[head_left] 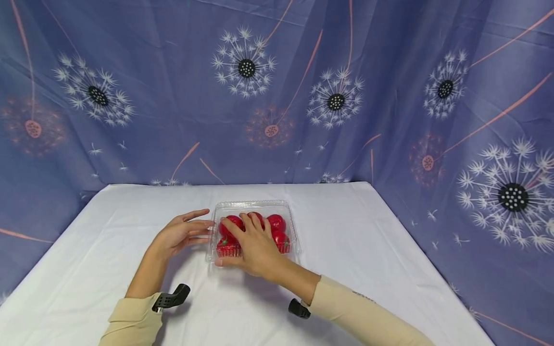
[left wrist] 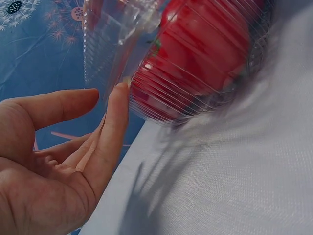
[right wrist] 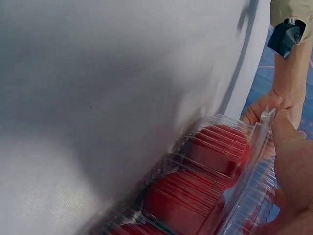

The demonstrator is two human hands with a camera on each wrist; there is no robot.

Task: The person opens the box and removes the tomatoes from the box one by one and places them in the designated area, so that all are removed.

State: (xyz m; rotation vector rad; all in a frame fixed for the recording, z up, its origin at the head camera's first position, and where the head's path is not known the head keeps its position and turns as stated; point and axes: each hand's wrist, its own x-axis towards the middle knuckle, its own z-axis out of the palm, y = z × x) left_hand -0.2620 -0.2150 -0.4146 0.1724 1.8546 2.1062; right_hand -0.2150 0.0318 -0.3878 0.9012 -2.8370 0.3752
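A clear plastic clamshell box [head_left: 294, 240] stands on the white cloth with several glossy red tomatoes [head_left: 276, 223] inside; small green stems show on some. Across its top my right hand [head_left: 259, 247] lies with fingers spread, hiding the middle tomatoes. The right thumb [right wrist: 286, 127] rests at the front rim near the left corner. My left hand [head_left: 183, 234] stands at the box's left side with fingers extended. In the left wrist view, one left fingertip is right at the ribbed wall, while the left thumb [left wrist: 68, 106] is apart from it.
The white cloth [head_left: 359, 269] covers the table around the box. A blue curtain [head_left: 173, 86] with dandelion prints hangs behind and along the sides. Black camera mounts [head_left: 172, 298] stick out from both beige sleeves [head_left: 346, 307].
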